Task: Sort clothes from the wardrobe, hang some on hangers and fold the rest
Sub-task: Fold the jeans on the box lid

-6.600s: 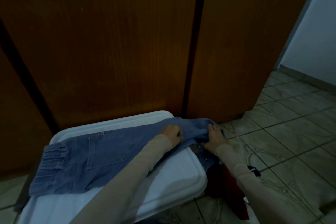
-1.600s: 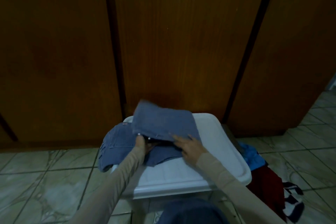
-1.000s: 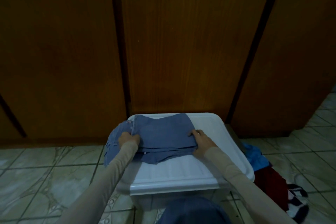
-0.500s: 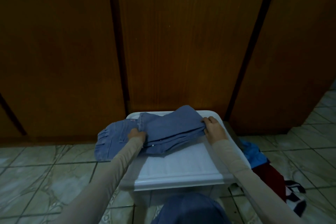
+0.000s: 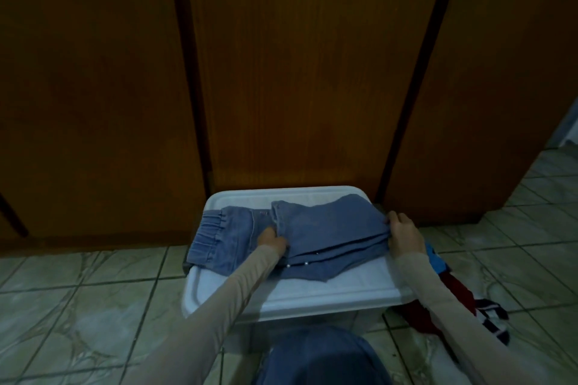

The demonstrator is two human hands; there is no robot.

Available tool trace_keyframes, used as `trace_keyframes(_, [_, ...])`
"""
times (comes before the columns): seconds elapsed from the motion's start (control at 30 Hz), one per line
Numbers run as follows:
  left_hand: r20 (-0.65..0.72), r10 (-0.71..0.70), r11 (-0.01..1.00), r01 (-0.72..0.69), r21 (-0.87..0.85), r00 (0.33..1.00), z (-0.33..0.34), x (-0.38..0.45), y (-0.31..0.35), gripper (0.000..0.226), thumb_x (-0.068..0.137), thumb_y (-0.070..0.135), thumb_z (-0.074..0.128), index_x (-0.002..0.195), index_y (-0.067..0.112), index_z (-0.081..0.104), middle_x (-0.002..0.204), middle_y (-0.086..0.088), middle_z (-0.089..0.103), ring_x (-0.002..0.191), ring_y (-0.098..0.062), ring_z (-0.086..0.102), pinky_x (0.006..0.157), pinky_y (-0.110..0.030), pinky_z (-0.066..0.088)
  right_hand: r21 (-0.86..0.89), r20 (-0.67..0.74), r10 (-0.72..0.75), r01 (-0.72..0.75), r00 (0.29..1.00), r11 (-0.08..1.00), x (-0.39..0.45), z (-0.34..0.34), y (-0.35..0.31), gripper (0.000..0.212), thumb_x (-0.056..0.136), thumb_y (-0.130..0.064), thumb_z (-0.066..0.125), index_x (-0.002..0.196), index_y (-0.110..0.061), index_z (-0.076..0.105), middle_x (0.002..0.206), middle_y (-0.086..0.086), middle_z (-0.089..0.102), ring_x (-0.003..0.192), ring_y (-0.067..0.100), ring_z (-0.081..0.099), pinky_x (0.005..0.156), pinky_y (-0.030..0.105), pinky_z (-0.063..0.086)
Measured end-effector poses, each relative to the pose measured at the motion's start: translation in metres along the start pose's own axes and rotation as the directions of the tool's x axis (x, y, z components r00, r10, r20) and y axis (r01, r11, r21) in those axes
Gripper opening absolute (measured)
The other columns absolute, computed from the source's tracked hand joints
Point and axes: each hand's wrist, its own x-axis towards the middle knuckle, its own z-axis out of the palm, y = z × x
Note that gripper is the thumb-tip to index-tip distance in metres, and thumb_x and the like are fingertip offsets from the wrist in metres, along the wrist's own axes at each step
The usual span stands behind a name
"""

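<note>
Blue denim trousers (image 5: 325, 228) lie partly folded on the white lid of a plastic box (image 5: 328, 291). Their elastic waistband (image 5: 208, 237) hangs over the lid's left edge. My left hand (image 5: 271, 239) grips the folded layers at their left end, its fingers tucked into the fold. My right hand (image 5: 403, 233) pinches the stacked layers at their right end, near the lid's right edge. Both arms wear beige sleeves.
Closed brown wardrobe doors (image 5: 297, 72) stand right behind the box. A heap of blue, red and striped clothes (image 5: 453, 297) lies on the tiled floor (image 5: 78, 300) to the right of the box. A blue denim knee (image 5: 319, 356) shows at the bottom.
The trousers went from stretched flat to folded over. In the last second both hands slid the bundle to the right along the lid, and my right hand moved to the right end.
</note>
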Motion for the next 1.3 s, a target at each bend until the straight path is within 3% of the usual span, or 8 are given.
trace_keyframes(0.17, [-0.105, 0.082, 0.995, -0.076, 0.06, 0.991, -0.02, -0.003, 0.007, 0.042, 0.095, 0.003, 0.042, 0.137, 0.001, 0.038, 0.134, -0.018, 0.049, 0.117, -0.03, 0.051, 0.094, -0.032, 0.04, -0.04, 0.065, 0.023, -0.02, 0.998, 0.999, -0.009, 0.006, -0.001, 0.029, 0.091, -0.007, 0.048, 0.12, -0.011, 0.043, 0.121, 0.01, 0.047, 0.109, 0.025, 0.052, 0.083, 0.034, 0.046])
trace_keyframes(0.5, [-0.309, 0.008, 0.997, 0.015, 0.072, 0.951, -0.098, -0.025, -0.009, 0.028, 0.096, 0.009, 0.041, 0.123, 0.007, 0.047, 0.125, -0.018, 0.053, 0.112, -0.035, 0.051, 0.093, -0.037, 0.042, -0.216, 0.195, -0.091, 0.133, 0.977, 0.967, -0.015, 0.019, -0.048, 0.041, 0.091, -0.012, 0.049, 0.13, -0.015, 0.038, 0.13, 0.006, 0.038, 0.122, 0.022, 0.038, 0.094, 0.034, 0.042])
trace_keyframes(0.77, [-0.24, 0.1, 0.959, -0.03, 0.282, 0.966, -0.114, -0.035, -0.015, 0.052, 0.094, 0.011, 0.047, 0.139, 0.011, 0.021, 0.134, -0.019, 0.043, 0.121, -0.036, 0.046, 0.098, -0.041, 0.042, -0.049, 0.339, -0.193, 0.222, 0.921, 0.974, -0.02, 0.008, -0.061, 0.031, 0.091, -0.033, 0.044, 0.119, -0.021, 0.051, 0.13, 0.003, 0.046, 0.124, 0.021, 0.037, 0.101, 0.041, 0.028])
trace_keyframes(0.83, [-0.174, 0.182, 0.83, -0.056, 0.554, 0.968, -0.108, -0.037, -0.019, 0.068, 0.094, 0.021, 0.049, 0.147, 0.019, 0.006, 0.146, -0.019, 0.025, 0.134, -0.036, 0.027, 0.109, -0.047, 0.03, -0.002, 0.328, -0.269, 0.285, 0.906, 0.958, -0.02, 0.007, -0.072, 0.033, 0.096, -0.031, 0.037, 0.125, -0.021, 0.049, 0.137, 0.003, 0.041, 0.129, 0.019, 0.033, 0.101, 0.039, 0.027])
trace_keyframes(0.9, [-0.019, 0.25, 0.54, -0.123, 0.833, 0.968, -0.104, -0.039, -0.024, 0.079, 0.091, 0.039, 0.053, 0.148, 0.026, 0.001, 0.154, -0.018, -0.001, 0.142, -0.036, 0.001, 0.113, -0.053, 0.013, 0.061, 0.326, -0.357, 0.358, 0.875, 0.932, -0.022, 0.011, -0.084, 0.036, 0.098, -0.028, 0.034, 0.132, -0.023, 0.044, 0.144, -0.001, 0.036, 0.133, 0.016, 0.03, 0.105, 0.037, 0.025])
trace_keyframes(1.03, [0.199, 0.169, 0.225, -0.234, 0.946, 0.965, -0.104, -0.039, -0.032, 0.105, 0.075, 0.064, 0.061, 0.148, 0.034, -0.008, 0.147, -0.017, -0.037, 0.136, -0.037, -0.032, 0.107, -0.063, -0.01, 0.166, 0.411, -0.443, 0.412, 0.797, 0.896, -0.026, 0.021, -0.105, 0.041, 0.102, -0.031, 0.027, 0.143, -0.027, 0.03, 0.152, -0.005, 0.03, 0.136, 0.017, 0.031, 0.112, 0.035, 0.024])
trace_keyframes(1.17, [0.185, 0.211, 0.086, -0.206, 0.975, 0.96, -0.108, -0.033, -0.037, 0.085, 0.082, 0.06, 0.055, 0.147, 0.043, 0.003, 0.147, -0.02, -0.034, 0.135, -0.04, -0.031, 0.107, -0.064, -0.009, 0.037, 0.45, -0.368, 0.395, 0.814, 0.918, -0.019, 0.025, -0.104, 0.044, 0.103, -0.038, 0.02, 0.145, -0.026, 0.027, 0.153, -0.005, 0.025, 0.137, 0.019, 0.028, 0.109, 0.034, 0.025])
trace_keyframes(1.3, [0.136, 0.335, 0.107, -0.181, 0.978, 0.932, -0.099, -0.03, -0.03, 0.053, 0.092, 0.048, 0.046, 0.142, 0.046, 0.027, 0.149, -0.021, -0.03, 0.136, -0.04, -0.029, 0.109, -0.063, -0.011, -0.045, 0.482, -0.227, 0.283, 0.846, 0.958, -0.012, 0.03, -0.094, 0.046, 0.101, -0.043, 0.02, 0.145, -0.027, 0.023, 0.153, 0.008, 0.02, 0.138, 0.027, 0.022, 0.111, 0.038, 0.024])
